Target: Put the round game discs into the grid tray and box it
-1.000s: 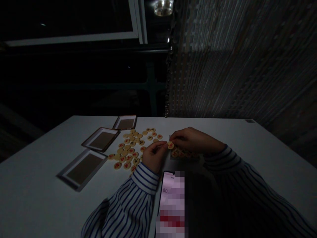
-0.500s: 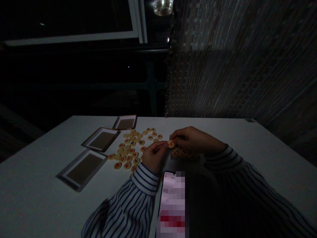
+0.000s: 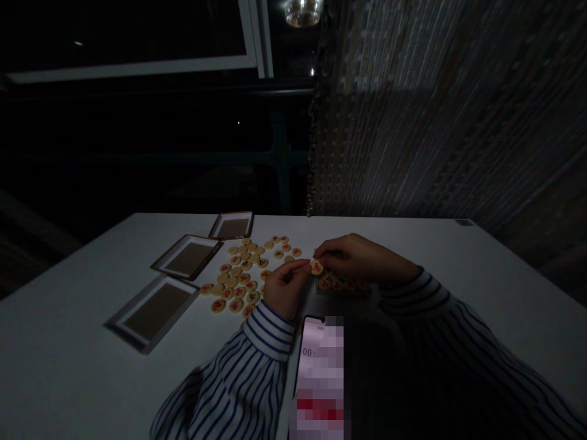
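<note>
A round Chinese chess piece [image 3: 317, 267] with a red character is pinched between the fingertips of both my hands. My left hand [image 3: 285, 292] is closed on its left edge, thumb and forefinger together. From the other side, my right hand [image 3: 355, 258] grips it with curled fingers. Under my right hand lies a shallow box holding rows of chess pieces [image 3: 337, 285], partly covered by the hand. Many loose chess pieces [image 3: 236, 275] are scattered on the white table left of my left hand, some with red or black characters up, others blank side up.
Three shallow rectangular trays or lids [image 3: 151, 313] lie in a slanting row at the left. A phone [image 3: 312, 366] with a lit screen rests at the front, between my forearms. A bead curtain [image 3: 389, 122] hangs behind the table [image 3: 82, 342]. The room is dark.
Both hands stay almost in place. The chess piece between them appears slightly turned, its red character now at a different angle.
</note>
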Demonstrator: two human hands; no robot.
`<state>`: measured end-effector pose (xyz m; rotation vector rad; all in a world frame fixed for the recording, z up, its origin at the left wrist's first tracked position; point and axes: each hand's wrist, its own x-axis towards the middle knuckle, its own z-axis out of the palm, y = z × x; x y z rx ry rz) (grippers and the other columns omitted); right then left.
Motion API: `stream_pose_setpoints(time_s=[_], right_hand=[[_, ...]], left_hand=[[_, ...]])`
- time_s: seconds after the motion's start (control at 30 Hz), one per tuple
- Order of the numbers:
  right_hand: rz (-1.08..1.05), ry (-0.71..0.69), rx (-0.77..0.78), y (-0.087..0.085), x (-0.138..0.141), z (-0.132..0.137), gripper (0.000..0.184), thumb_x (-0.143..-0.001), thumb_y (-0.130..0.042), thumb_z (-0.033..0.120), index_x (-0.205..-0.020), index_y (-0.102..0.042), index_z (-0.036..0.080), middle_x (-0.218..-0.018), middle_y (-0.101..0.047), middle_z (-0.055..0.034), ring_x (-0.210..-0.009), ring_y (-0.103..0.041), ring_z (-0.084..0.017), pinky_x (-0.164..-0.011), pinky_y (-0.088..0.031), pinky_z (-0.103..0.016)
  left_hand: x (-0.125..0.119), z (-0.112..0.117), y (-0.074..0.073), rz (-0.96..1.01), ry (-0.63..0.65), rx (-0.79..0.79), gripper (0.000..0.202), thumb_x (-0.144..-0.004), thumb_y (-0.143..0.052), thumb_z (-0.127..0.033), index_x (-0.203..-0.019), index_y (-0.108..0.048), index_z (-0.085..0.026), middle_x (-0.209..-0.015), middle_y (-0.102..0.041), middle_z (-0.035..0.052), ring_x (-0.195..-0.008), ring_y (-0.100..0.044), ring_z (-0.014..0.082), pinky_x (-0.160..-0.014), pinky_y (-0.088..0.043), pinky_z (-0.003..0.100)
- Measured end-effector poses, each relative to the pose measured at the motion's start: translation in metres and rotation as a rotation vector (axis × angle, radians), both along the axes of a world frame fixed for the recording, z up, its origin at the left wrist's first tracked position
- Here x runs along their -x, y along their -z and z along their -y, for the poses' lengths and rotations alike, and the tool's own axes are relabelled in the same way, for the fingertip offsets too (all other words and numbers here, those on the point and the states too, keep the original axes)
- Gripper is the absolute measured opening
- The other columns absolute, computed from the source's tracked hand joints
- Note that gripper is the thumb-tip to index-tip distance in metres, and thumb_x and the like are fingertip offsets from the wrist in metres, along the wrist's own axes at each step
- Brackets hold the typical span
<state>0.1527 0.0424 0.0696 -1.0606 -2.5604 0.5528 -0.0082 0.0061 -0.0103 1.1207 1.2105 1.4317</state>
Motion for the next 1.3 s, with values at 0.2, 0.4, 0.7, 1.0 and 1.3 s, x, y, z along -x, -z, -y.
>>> stream_pose_setpoints(time_s=[0.2,0.4,0.7,1.0,1.3], right_hand=[[-0.035,0.019,-0.051,0.002,0.004,0.001,0.030,-0.080,-0.049,0.025,-0.107,-0.062,0.018,-0.096,-0.068,-0.0050,-0.084,-0.061,-0.016,-0.073,-0.043,-0.025],[0.033,0.014,-0.103,0.003,0.011,0.004,0.034,-0.080,-0.052,0.031,-0.112,-0.058,0.021,-0.102,-0.065,-0.0054,-0.090,-0.058,-0.018,-0.077,-0.041,-0.028],[0.139,-0.015,-0.222,0.003,0.017,0.007,0.033,-0.084,-0.047,0.032,-0.112,-0.058,0.018,-0.105,-0.063,-0.0070,-0.096,-0.054,-0.020,-0.082,-0.038,-0.032],[0.146,-0.035,-0.256,0.004,0.014,0.004,0.031,-0.084,-0.048,0.031,-0.110,-0.058,0.018,-0.102,-0.062,-0.0078,-0.096,-0.052,-0.020,-0.084,-0.037,-0.033],[0.146,-0.046,-0.281,0.004,0.010,0.002,0.029,-0.084,-0.047,0.031,-0.108,-0.059,0.018,-0.099,-0.063,-0.0069,-0.093,-0.053,-0.020,-0.083,-0.037,-0.033]], left_hand=[[0.001,-0.002,-0.002,0.024,-0.138,-0.018,0.025,-0.061,-0.069,-0.031,-0.079,-0.069,-0.013,-0.078,-0.071,0.0058,-0.077,-0.064,0.0162,-0.074,-0.049,0.028],[0.002,-0.003,0.001,0.032,-0.168,-0.046,0.025,-0.063,-0.068,-0.031,-0.080,-0.069,-0.013,-0.079,-0.071,0.0061,-0.078,-0.065,0.0172,-0.077,-0.049,0.031],[0.000,-0.001,-0.003,0.072,-0.145,-0.007,0.028,-0.063,-0.067,-0.033,-0.082,-0.069,-0.013,-0.083,-0.071,0.0071,-0.082,-0.064,0.0184,-0.080,-0.047,0.032],[-0.001,0.001,-0.006,0.053,-0.133,-0.024,0.028,-0.062,-0.068,-0.032,-0.082,-0.069,-0.013,-0.084,-0.071,0.0074,-0.081,-0.064,0.0180,-0.078,-0.048,0.031],[-0.002,0.002,-0.007,0.028,-0.121,-0.029,0.030,-0.062,-0.068,-0.032,-0.084,-0.069,-0.012,-0.080,-0.071,0.0072,-0.077,-0.064,0.0173,-0.073,-0.050,0.029]])
